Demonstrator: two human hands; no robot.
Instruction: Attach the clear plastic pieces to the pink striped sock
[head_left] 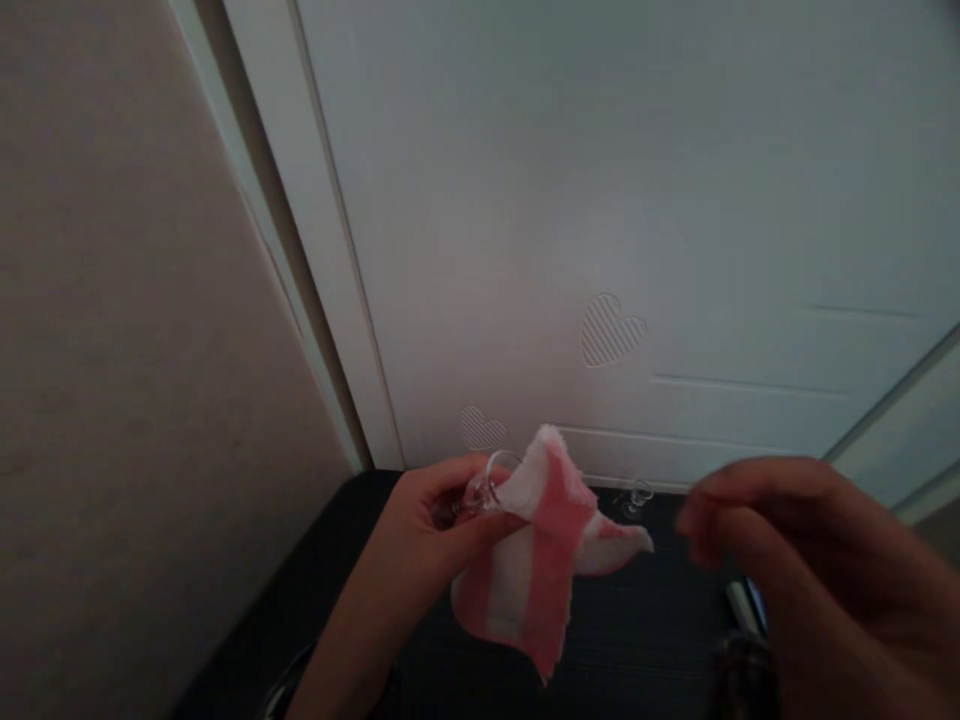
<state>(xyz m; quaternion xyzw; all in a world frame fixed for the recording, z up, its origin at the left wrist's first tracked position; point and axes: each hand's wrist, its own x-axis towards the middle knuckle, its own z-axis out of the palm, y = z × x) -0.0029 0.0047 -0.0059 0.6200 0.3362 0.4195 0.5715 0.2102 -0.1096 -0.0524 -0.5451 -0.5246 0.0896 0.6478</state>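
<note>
My left hand [431, 540] is closed around a small clear glass [501, 472] and a pink and white striped cloth [551, 520]. The cloth covers part of the glass and hangs down below my fingers. To the right, my right hand [795, 550] is raised apart from the cloth. Its thumb and fingertips are curled together and blurred, and whatever may be between them is too small to make out.
A second small clear glass [637, 498] stands on the dark surface [630, 640] near the white panel [525, 220]. A light-coloured object [744, 606] lies partly behind my right hand. A beige wall [135, 350] rises at the left.
</note>
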